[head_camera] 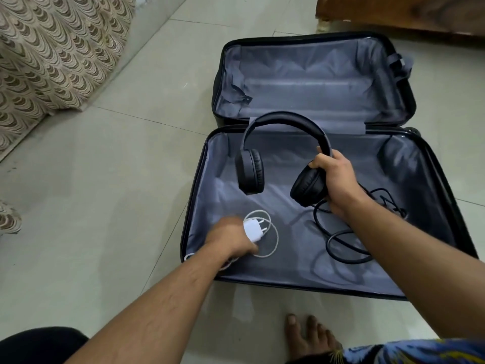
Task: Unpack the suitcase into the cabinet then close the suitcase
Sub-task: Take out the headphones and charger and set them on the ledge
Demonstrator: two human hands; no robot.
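Observation:
A black suitcase [199, 179] lies open flat on the tiled floor, both halves lined in grey. My right hand [334, 179] grips black over-ear headphones [252, 169] by the band above the right earcup, lifted over the near half. Their black cable [341, 248] trails down in loops on the lining. My left hand [231, 236] grips a white plug charger [254, 228] low in the near half's front left corner. The charger's white cable [274, 240] lies coiled around it. The far half holds nothing that I can see.
A patterned beige cloth [52, 53] hangs at the left. A wooden furniture base [393, 14] stands behind the suitcase at the top right. A bare foot [307, 337] rests on the tiles just in front of the suitcase.

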